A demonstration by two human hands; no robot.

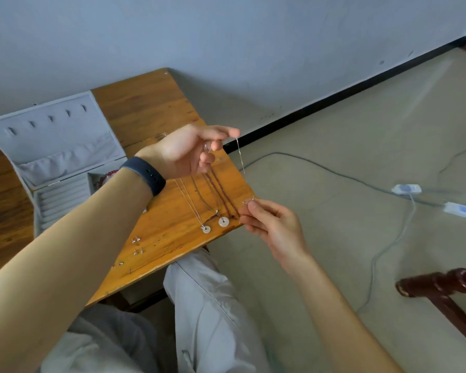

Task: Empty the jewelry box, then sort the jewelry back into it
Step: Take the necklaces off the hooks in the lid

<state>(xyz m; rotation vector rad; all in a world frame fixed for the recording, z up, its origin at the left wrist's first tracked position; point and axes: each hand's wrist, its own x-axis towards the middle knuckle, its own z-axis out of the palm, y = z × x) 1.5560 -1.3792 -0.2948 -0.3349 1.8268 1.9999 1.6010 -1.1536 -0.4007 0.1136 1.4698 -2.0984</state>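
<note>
Silver, fine-linked chain (pixel 241 160): stretched in the air between both hands, past the right-hand edge of the orange-brown wooden table (pixel 151 103). Upper end pinched between thumb and forefinger of the left hand (pixel 191 152); lower end pinched at the fingertips of the right hand (pixel 269 222), just off the table's corner. The chain hangs nearly straight, slightly slack, over the floor.

Dark blue wristband (pixel 145 175): worn on the left wrist.

Grey fabric-lined jewelry box (pixel 57 168): open on the table at left, lid upright with a row of small hooks and a gathered pocket; ridged ring rolls in the base. A dark red beaded item (pixel 108 174) shows in a compartment beside the left wrist, partly hidden by the arm.

Necklaces, laid side by side on the table below the left hand: thin silver necklace with a small white disc pendant (pixel 206 229); dark red beaded cord with a larger white disc pendant (pixel 223 221); a further thin chain between them, its pendant too small to make out.

Small silver earrings (pixel 136 244): scattered in pairs near the table's front edge.

Grey cable with white power strip (pixel 405 189): on the beige floor, right.
</note>
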